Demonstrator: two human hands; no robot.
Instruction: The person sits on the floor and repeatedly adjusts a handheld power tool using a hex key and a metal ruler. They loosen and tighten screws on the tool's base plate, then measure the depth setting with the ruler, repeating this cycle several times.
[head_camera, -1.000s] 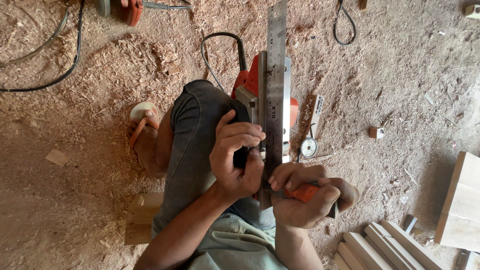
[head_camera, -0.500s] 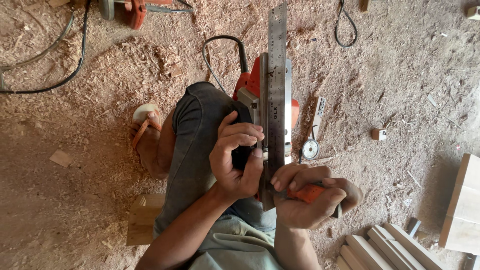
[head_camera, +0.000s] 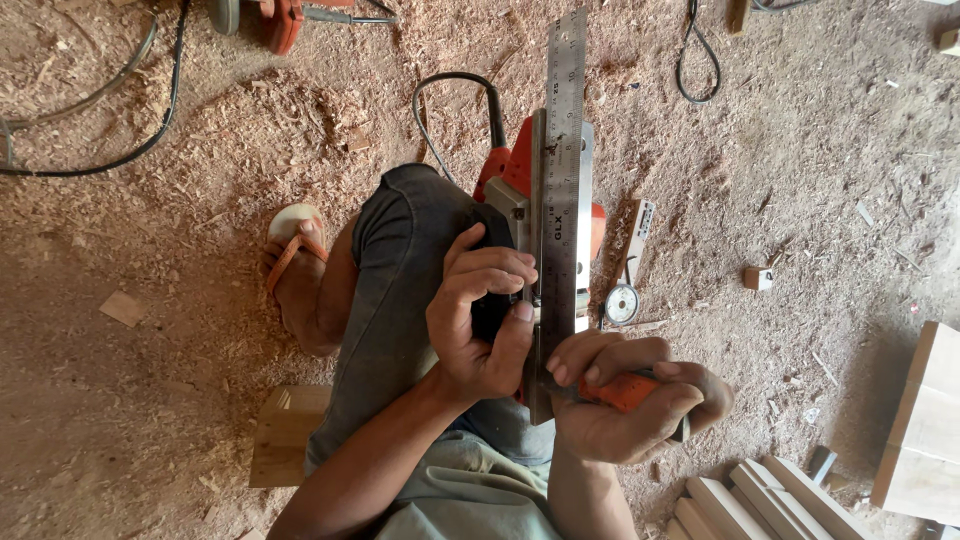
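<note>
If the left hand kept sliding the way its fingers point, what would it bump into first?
The left hand points its fingers right, already against the steel ruler lying on the red power tool. The ruler comes first; depth is hard to judge.

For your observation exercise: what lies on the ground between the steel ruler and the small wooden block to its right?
In the head view, a round dial gauge lies on sawdust between the steel ruler and the small wooden block.

Pretty cramped in the middle: both hands, left (head_camera: 480, 315) and right (head_camera: 625, 400), are bunched against the steel ruler (head_camera: 562, 190) and the red power planer (head_camera: 520, 180) under it, with the bent knee (head_camera: 400, 260) walling off the left side. Off to the right there's open sawdust floor (head_camera: 820, 180), only a small wood block (head_camera: 758, 278) and a tape measure (head_camera: 622, 303) in the way. Wood strips (head_camera: 740, 505) crowd bottom right, and a black cable (head_camera: 450, 90) loops ahead.
</note>
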